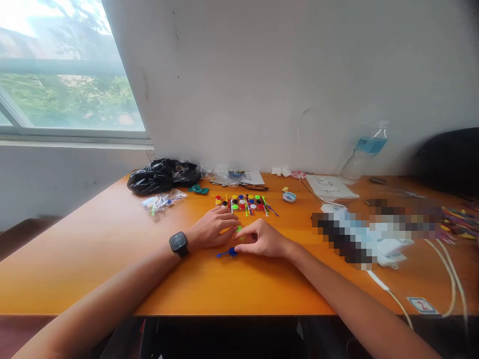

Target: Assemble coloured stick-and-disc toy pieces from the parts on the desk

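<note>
Near the front middle of the table, my two hands meet around a small light green piece point(238, 229), mostly covered by fingers. My left hand point(216, 227), with a black watch point(179, 243) at the wrist, reaches over it with fingers bent together. From the other side my right hand point(265, 239) curls in, its index finger against the green piece and its thumb lower, apart from the index. Just below that thumb lies a small blue-capped pot point(232, 252) with a blue plastic stick point(223, 255) beside it. Whether the thumb touches the blue cap is unclear.
Behind my hands, several little colour-capped pots point(241, 202) stand in rows with coloured sticks point(247, 205). A black plastic bag point(162, 177) and a clear packet point(160, 200) lie left. A round container point(289, 197), water bottle point(361, 154) and white cables point(445, 274) are right.
</note>
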`<act>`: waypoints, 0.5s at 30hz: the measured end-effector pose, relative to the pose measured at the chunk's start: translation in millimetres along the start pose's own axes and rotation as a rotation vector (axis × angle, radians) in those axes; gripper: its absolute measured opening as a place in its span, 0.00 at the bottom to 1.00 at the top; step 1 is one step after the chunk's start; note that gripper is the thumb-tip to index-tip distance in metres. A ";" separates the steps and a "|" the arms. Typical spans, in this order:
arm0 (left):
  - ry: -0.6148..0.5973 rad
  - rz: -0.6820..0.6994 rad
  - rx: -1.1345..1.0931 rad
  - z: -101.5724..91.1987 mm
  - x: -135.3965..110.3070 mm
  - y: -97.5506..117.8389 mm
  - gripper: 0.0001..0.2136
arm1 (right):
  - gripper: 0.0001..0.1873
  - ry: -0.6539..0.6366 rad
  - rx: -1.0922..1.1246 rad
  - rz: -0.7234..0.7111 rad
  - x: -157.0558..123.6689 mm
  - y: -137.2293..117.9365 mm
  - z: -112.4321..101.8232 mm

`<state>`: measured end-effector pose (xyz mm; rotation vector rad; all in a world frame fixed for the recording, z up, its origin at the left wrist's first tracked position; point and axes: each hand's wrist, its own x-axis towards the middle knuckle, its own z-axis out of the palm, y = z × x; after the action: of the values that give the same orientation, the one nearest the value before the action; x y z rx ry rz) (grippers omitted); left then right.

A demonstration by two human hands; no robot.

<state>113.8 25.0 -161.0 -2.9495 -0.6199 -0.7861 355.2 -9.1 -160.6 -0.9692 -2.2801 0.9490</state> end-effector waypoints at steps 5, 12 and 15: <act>-0.013 0.008 -0.003 4.1 0.7 1.2 0.12 | 0.12 -0.091 -0.011 -0.037 -2.0 -3.7 3.3; 0.047 -0.041 -0.113 5.3 0.0 0.3 0.13 | 0.10 -0.092 -0.018 -0.060 -3.1 -9.8 2.2; 0.059 -0.093 -0.224 4.2 0.6 3.1 0.15 | 0.10 -0.082 -0.044 -0.049 -3.5 -10.0 -2.5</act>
<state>117.5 22.9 -164.1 -3.1006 -0.7136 -1.0107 354.8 -15.8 -152.0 -0.9035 -2.3904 0.9375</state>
